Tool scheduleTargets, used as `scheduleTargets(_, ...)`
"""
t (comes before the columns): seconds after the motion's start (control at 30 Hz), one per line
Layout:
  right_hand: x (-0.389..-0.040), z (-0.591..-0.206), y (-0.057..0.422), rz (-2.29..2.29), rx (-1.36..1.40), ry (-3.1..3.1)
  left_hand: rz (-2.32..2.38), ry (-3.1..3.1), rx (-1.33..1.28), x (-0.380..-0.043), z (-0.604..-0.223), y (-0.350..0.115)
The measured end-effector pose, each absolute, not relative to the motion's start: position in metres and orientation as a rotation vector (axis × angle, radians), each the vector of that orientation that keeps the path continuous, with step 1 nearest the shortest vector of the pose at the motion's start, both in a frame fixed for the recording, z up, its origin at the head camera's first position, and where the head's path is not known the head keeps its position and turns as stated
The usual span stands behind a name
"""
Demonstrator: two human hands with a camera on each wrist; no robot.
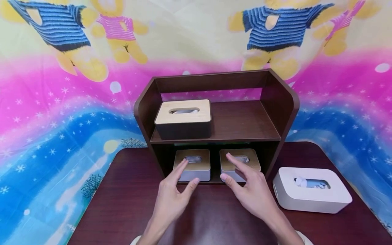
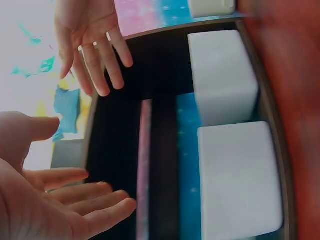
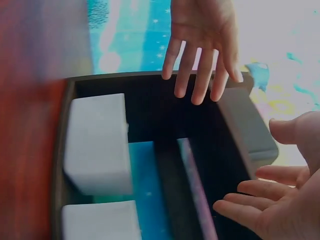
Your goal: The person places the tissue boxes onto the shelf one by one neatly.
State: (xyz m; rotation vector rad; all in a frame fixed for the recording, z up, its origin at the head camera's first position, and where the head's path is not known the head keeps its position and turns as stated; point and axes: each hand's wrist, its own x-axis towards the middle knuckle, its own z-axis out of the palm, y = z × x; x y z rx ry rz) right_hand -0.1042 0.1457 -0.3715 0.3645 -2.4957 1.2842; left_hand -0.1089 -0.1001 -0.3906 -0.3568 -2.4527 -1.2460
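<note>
My left hand (image 1: 173,195) hovers with fingers extended and thumb spread, in front of a small white tissue box (image 1: 200,172) with a wooden lid. Likewise spread, my right hand (image 1: 252,192) hangs before a matching tissue box (image 1: 254,163) to its right. Both boxes stand side by side in the lower compartment of a dark brown two-tier shelf (image 1: 239,119). In the head view, the fingers overlap the boxes. From the left wrist, my left hand (image 2: 65,200) appears apart from the white boxes, palm facing my other hand. Neither hand holds anything.
A black tissue box (image 1: 183,129) with a pale wooden lid sits at the left of the upper tier. To the right of the shelf, a larger white tissue box (image 1: 315,200) lies on the dark red-brown table (image 1: 122,204). Behind hangs a patterned cloth (image 1: 190,41).
</note>
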Motion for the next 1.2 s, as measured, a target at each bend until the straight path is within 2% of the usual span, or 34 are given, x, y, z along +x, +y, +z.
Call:
scheduleTargets(0.6,-0.094,-0.435,0.179,1.209,0.081,-2.730,-1.228,-2.752,-0.406,-0.112,-0.441,-0.083)
scheduleTargets(1.2,-0.082,-0.433,0.251,1.085,-0.084,-2.701,-1.265,-2.792,-0.637,-0.110,-0.453,0.004)
